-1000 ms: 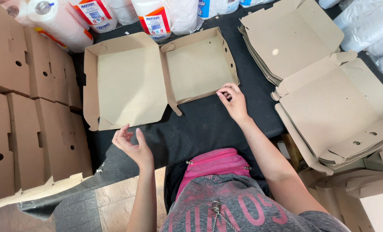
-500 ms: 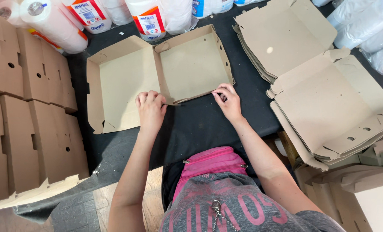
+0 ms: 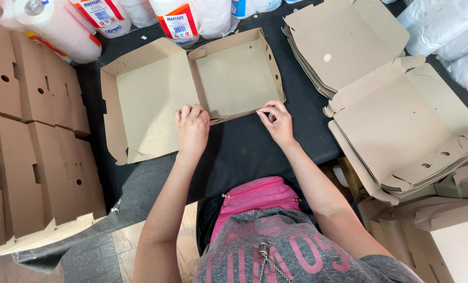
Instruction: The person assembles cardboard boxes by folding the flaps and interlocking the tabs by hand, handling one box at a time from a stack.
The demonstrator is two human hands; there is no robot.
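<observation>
An open cardboard box [image 3: 192,89] lay flat on the black-covered desk [image 3: 244,152], its two shallow halves side by side with side walls partly raised; the left hand [image 3: 192,123] rested on the near edge where the halves met, fingers curled down against the card; the right hand [image 3: 277,120] pinched the near right corner of the right half between thumb and fingertips; a stack of unfolded box blanks [image 3: 396,110] lay just beside on the right, another stack [image 3: 344,42] behind it; folded cartons [image 3: 29,141] were piled on the left; white plastic bottles [image 3: 179,21] stood along the far edge, close behind the box
</observation>
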